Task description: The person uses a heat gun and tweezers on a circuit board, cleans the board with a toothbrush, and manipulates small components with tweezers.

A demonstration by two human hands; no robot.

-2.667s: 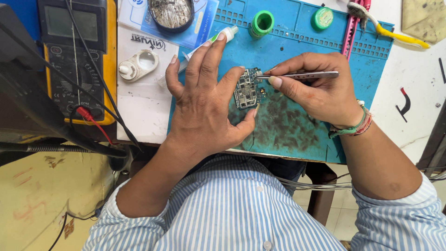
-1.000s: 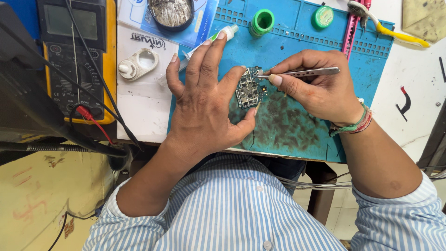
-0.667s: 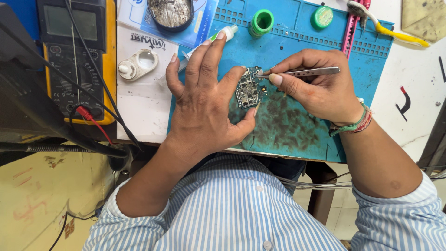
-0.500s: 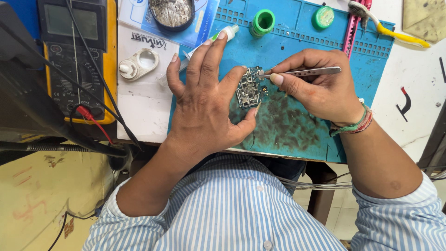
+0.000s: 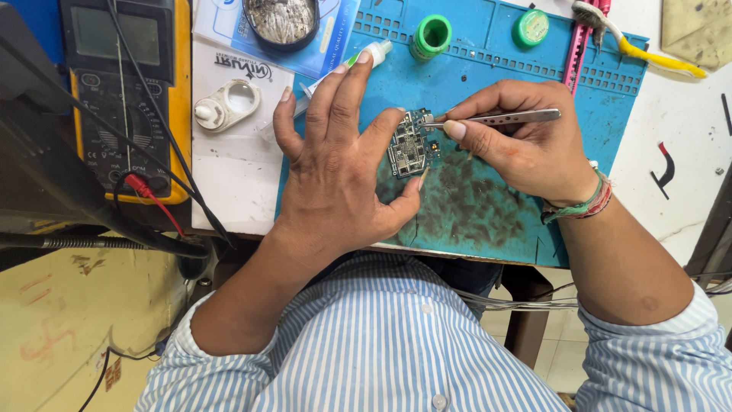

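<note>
Blue matting (image 5: pixel 488 53), stained dark toward its near edge, covers the middle of the work surface, and everything sits around a small circuit board (image 5: pixel 409 145) lying on it. Left hand (image 5: pixel 339 172) pins the board, index finger and thumb pressed to its edges, other fingers spread upward. Right hand (image 5: pixel 526 141), just right of the board, pinches metal tweezers (image 5: pixel 496 118) whose tips touch the board's upper right corner. Above the board stand a green spool (image 5: pixel 432 34) and a green round tin (image 5: pixel 531 27). Far left of the board sits a yellow meter (image 5: pixel 126 91) with red and black leads, and a white ring-shaped piece (image 5: pixel 226 104) lies between them.
</note>
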